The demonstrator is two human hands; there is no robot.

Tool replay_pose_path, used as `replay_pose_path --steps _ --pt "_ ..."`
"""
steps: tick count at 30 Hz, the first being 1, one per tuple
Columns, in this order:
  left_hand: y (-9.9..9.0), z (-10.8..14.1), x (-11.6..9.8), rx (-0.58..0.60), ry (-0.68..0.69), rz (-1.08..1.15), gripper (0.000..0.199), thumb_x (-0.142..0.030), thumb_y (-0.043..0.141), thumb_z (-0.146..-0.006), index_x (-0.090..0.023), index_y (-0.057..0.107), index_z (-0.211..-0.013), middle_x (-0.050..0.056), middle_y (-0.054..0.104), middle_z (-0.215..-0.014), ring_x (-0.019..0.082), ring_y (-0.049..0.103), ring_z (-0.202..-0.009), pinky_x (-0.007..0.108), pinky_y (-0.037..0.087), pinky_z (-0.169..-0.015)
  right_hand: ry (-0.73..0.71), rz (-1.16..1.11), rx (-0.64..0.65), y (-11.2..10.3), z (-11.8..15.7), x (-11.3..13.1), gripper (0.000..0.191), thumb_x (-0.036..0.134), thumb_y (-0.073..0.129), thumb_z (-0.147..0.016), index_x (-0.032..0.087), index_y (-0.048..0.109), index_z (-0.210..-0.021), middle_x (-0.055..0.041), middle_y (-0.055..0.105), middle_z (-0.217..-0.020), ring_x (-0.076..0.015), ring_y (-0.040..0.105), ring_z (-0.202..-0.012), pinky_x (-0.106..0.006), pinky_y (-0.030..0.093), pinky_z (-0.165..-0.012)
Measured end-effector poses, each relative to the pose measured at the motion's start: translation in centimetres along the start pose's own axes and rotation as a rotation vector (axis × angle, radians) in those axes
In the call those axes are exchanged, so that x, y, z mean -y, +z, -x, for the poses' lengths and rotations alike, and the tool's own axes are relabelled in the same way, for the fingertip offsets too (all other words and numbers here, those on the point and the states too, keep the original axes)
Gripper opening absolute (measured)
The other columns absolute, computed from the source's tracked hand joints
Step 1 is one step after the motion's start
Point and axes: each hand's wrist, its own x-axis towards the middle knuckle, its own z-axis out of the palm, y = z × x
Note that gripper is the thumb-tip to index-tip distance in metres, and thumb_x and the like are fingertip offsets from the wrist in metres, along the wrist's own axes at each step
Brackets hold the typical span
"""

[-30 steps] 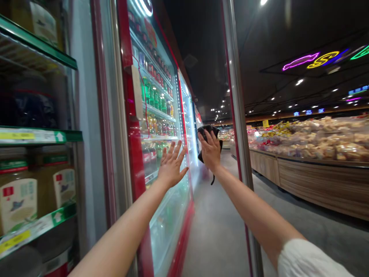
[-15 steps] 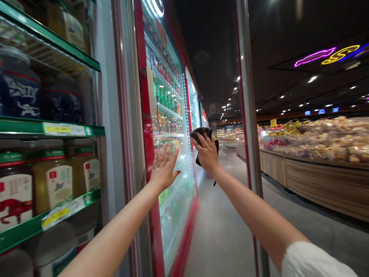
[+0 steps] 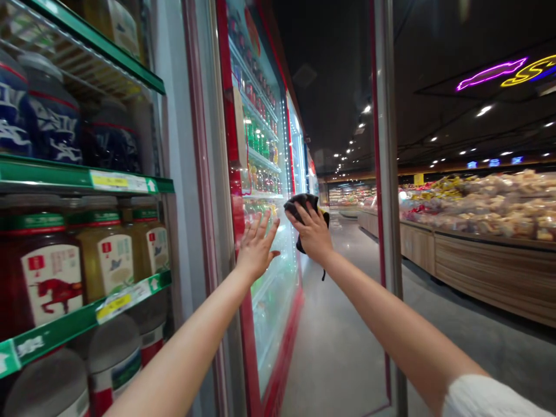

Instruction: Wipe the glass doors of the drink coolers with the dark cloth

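A glass door (image 3: 386,174) with a metal and red frame stands swung out ahead. Against its pane my left hand (image 3: 257,246) lies flat with its fingers spread, holding nothing. To the right of it, my right hand (image 3: 313,231) presses a dark cloth (image 3: 302,202) to the glass, its fingers spread over the cloth. The cloth's lower edge and a thin strap hang below the hand.
On the left, green-edged shelves (image 3: 82,319) hold several jars (image 3: 113,255) and blue-labelled bottles (image 3: 56,127). A red-framed drinks cooler (image 3: 271,370) shows beyond the glass. A wood-panelled display (image 3: 490,266) heaped with packaged goods stands at the right.
The view has shifted, so the shelves, door and cooler appear farther right. Both hands keep nearly the same pose, the right one still on the cloth.
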Motion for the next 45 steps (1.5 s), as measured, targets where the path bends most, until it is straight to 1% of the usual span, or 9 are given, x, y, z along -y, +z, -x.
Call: replay_pose_path --steps 4,10,13,17,21,24,31,38,45 --pt "-0.7 1.2 0.7 0.032 0.043 -0.002 0.086 -0.031 0.074 -0.085 -0.023 0.034 -0.16 0.01 0.017 -0.172 0.03 0.013 -0.159 0.049 0.018 -0.129 -0.094 -0.034 0.099 -0.7 2.4 -0.4 0.066 0.007 0.047 -0.095 0.042 0.049 -0.151 0.0028 0.041 -0.163 -0.0293 0.034 -0.152 -0.055 0.03 -0.123" --pt "-1.4 4.0 2.3 0.055 0.071 -0.039 0.09 -0.028 0.077 -0.08 -0.025 0.035 -0.159 0.011 0.02 -0.171 0.029 0.018 -0.158 0.047 0.022 -0.129 0.175 -0.085 -0.027 0.3 -2.2 3.2 0.064 0.01 0.045 -0.095 0.035 0.046 -0.154 -0.0025 0.035 -0.167 -0.0355 0.024 -0.156 -0.065 0.028 -0.12" --pt "-1.7 4.8 2.3 0.05 0.057 -0.058 0.087 -0.029 0.077 -0.08 -0.021 0.039 -0.157 0.012 0.023 -0.169 0.028 0.018 -0.158 0.047 0.02 -0.13 -0.015 -0.108 -0.015 0.7 -1.9 5.7 0.064 0.011 0.049 -0.095 0.038 0.047 -0.153 0.0002 0.037 -0.166 -0.0328 0.025 -0.156 -0.063 0.022 -0.124" --pt "-1.7 5.7 2.1 0.035 0.03 -0.069 0.081 -0.032 0.074 -0.083 -0.019 0.042 -0.156 0.011 0.024 -0.169 0.027 0.021 -0.158 0.044 0.021 -0.13 -0.259 -0.107 0.049 -0.1 0.8 3.7 0.066 0.007 0.05 -0.093 0.041 0.05 -0.15 0.0032 0.046 -0.161 -0.0276 0.034 -0.153 -0.056 0.024 -0.126" --pt "-1.8 5.5 2.5 0.023 0.017 -0.076 0.088 -0.04 0.077 -0.082 -0.019 0.037 -0.158 0.01 0.026 -0.169 0.027 0.02 -0.158 0.046 0.017 -0.131 0.026 -0.076 -0.035 -0.8 -0.7 1.2 0.066 0.005 0.046 -0.093 0.04 0.053 -0.149 0.0012 0.044 -0.162 -0.0327 0.033 -0.153 -0.061 0.027 -0.123" --pt "-2.1 4.3 3.1 0.006 -0.004 -0.08 0.105 -0.05 0.081 -0.076 -0.02 0.027 -0.162 0.012 0.022 -0.169 0.03 0.017 -0.158 0.051 0.01 -0.13 0.176 -0.101 -0.094 -0.6 -2.7 3.0 0.065 0.008 0.046 -0.094 0.039 0.05 -0.151 -0.001 0.039 -0.165 -0.0367 0.027 -0.155 -0.067 0.026 -0.121" --pt "-3.1 3.6 4.0 -0.034 -0.055 -0.076 0.117 -0.056 0.084 -0.07 -0.022 0.022 -0.163 0.013 0.022 -0.17 0.034 0.014 -0.159 0.057 0.001 -0.129 -0.26 -0.108 0.079 -1.6 -0.1 4.0 0.073 0.002 0.051 -0.088 0.041 0.05 -0.15 0.0024 0.043 -0.162 -0.0287 0.032 -0.154 -0.061 0.021 -0.126" --pt "-3.2 4.8 4.8 -0.057 -0.133 -0.054 0.111 -0.048 0.085 -0.072 -0.019 0.027 -0.162 0.013 0.027 -0.167 0.034 0.014 -0.158 0.061 -0.001 -0.128 0.113 -0.02 0.021 -2.8 -5.7 3.9 0.069 0.008 0.05 -0.092 0.036 0.045 -0.154 -0.0026 0.033 -0.168 -0.04 0.026 -0.154 -0.071 0.026 -0.117" --pt "-2.8 4.8 4.6 -0.114 -0.123 -0.012 0.114 -0.041 0.088 -0.071 -0.021 0.024 -0.163 0.012 0.032 -0.166 0.036 0.016 -0.158 0.066 0.007 -0.127 -0.105 0.02 0.076 -2.0 -2.5 6.4 0.071 0.006 0.051 -0.09 0.037 0.046 -0.153 -0.0019 0.038 -0.166 -0.0354 0.028 -0.154 -0.068 0.026 -0.119"
